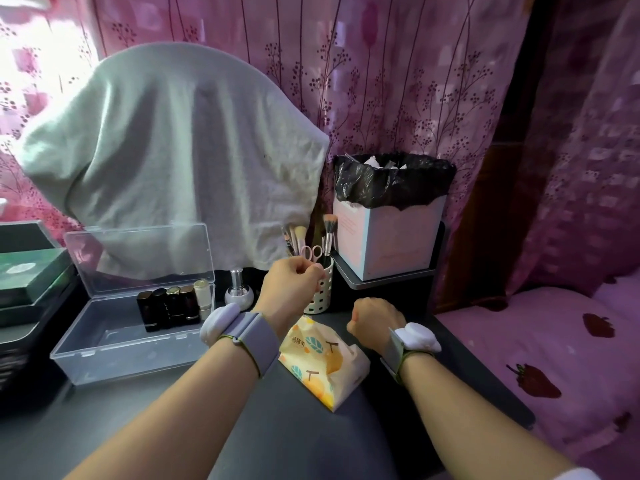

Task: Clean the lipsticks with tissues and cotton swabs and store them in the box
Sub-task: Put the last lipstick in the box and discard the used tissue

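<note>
An open clear plastic box (114, 344) stands on the dark table at the left. Several lipsticks (169, 308) stand upright in its far right corner, most dark, one cream. A yellow patterned tissue pack (325, 365) lies between my wrists. My left hand (292, 284) is raised at the rim of the white perforated brush holder (320, 294). Its thumb and fingers are curled together, and I see nothing between them. My right hand (375, 320) hovers over the table right of the tissue pack, curled into a loose fist and holding nothing visible.
The holder contains makeup brushes and pink scissors (311, 251). A small silver bottle (237, 291) stands beside the box. A bin with a black bag (391, 216) sits on a raised shelf at the back right. Green boxes (31, 275) are stacked at the left, and a grey towel (173, 157) hangs behind.
</note>
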`<state>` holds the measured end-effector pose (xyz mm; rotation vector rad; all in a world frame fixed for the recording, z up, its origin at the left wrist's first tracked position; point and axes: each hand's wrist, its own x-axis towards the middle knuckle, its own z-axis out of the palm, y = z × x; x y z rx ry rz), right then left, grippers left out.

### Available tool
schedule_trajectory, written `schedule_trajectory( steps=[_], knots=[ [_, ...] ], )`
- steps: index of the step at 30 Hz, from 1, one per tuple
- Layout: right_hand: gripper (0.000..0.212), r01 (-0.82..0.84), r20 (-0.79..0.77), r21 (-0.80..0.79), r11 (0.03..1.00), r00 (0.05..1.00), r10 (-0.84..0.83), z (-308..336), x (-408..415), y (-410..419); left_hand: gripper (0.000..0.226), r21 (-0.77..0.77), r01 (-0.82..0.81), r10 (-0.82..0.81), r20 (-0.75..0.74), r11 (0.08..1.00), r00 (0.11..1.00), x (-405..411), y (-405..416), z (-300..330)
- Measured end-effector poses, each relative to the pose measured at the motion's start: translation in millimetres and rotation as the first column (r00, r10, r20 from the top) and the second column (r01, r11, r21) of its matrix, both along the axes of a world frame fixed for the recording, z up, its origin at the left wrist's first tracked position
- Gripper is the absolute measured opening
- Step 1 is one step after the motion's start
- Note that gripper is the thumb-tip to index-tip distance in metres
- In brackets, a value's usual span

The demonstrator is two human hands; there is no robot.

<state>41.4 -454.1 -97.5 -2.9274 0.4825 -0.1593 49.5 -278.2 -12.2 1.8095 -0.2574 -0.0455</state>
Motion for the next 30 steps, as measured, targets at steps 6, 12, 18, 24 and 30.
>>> schedule_trajectory(
  steps=[6,12,18,24,30],
  knots=[
    [0.027,-0.061,-0.053,0.127,0.990,0.996,0.068,2.9,-3.0,-8.7,0.020,-0.001,0.008,-0.008,0.009,1.000,1.000,-4.2,-2.7,5.2],
    [0.025,-0.126,-0.068,0.150,0.981,0.988,0.138,3.0,-1.9,-6.3,0.022,-0.003,-0.008,0.008,0.016,1.000,1.000,-1.9,3.0,2.9],
    [0.022,-0.104,-0.058,0.068,0.992,0.993,0.108,0.9,-2.2,-1.7,0.022,-0.003,-0.004,0.004,0.007,1.000,1.000,1.0,1.9,-2.1],
    [0.021,-0.098,-0.084,-0.001,0.995,0.992,0.097,4.2,-3.4,-3.5,0.021,0.006,0.004,-0.004,0.014,1.000,1.000,0.3,-0.3,-1.7],
    [0.020,-0.135,-0.013,-0.045,0.990,0.991,0.135,25.8,-8.0,1.3,0.021,-0.006,0.005,-0.005,0.006,1.000,1.000,-0.5,-3.2,7.8]
  ],
)
